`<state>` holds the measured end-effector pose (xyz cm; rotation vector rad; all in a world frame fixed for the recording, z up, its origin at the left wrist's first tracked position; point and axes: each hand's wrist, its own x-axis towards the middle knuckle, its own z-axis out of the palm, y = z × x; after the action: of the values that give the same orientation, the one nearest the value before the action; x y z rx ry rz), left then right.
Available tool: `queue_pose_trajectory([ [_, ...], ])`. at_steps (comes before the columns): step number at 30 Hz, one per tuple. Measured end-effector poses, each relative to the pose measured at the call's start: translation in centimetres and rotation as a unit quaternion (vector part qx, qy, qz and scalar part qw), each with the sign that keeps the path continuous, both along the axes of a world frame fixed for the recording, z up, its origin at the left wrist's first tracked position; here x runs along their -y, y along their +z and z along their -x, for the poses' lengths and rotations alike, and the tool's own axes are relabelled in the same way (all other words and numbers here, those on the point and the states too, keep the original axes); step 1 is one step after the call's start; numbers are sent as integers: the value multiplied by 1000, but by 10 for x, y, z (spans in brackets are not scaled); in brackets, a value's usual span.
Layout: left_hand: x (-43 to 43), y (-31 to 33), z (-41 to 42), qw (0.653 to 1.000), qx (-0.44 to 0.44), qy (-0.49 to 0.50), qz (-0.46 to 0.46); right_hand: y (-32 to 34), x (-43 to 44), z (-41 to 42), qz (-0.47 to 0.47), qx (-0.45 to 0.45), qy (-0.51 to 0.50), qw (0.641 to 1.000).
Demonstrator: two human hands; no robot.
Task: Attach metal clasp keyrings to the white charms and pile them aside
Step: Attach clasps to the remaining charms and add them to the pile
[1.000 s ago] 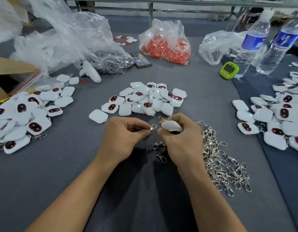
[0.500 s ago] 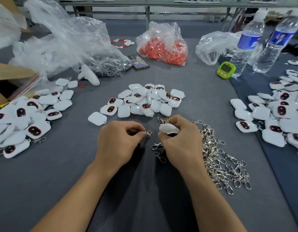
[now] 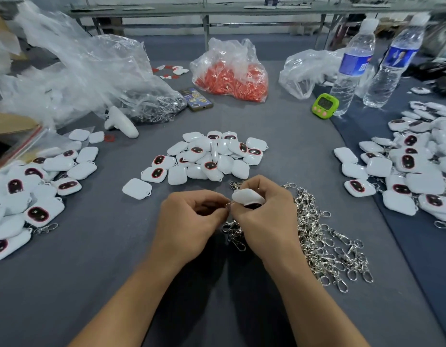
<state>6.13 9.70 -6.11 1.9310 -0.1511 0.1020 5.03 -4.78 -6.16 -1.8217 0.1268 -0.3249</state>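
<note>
1. The white charm [image 3: 247,196] being worked on is held just above the near middle of the counter [image 3: 91,271]. The right hand [image 3: 264,216] has its fingers curled round it, and the charm's dark face is turned downward.
2. The left hand [image 3: 191,219] pinches a small clasp keyring [image 3: 228,204] against the charm's left edge. Whether the ring has passed through the loop is too small to tell.
3. A heap of loose keyrings [image 3: 322,241] lies under and to the right of the hands.
4. Just beyond the hands, the centre pile [image 3: 209,156] of charms shows no clasps, so these likely remain to be done.
5. The left pile [image 3: 29,196] and the right pile [image 3: 412,166] show clasps here and there, and they look finished.
6. Judged from the piles, much is done, but a couple of dozen charms are left.
</note>
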Motion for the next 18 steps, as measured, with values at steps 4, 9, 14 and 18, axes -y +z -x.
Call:
queue_pose_trajectory([
  [4,0,1,2,999,40,6,-17,1,-2,3,65,35,-7,997],
  [9,-1,2,1,998,34,51,-4,-3,-7,-2,-25,-8,4,1000],
  [14,-3,7,-4,993,1,54,103,-5,-9,-3,-30,-14,44,998],
  [18,-1,8,-2,988,-35,48,143,-2,-8,-2,-12,-9,29,999],
])
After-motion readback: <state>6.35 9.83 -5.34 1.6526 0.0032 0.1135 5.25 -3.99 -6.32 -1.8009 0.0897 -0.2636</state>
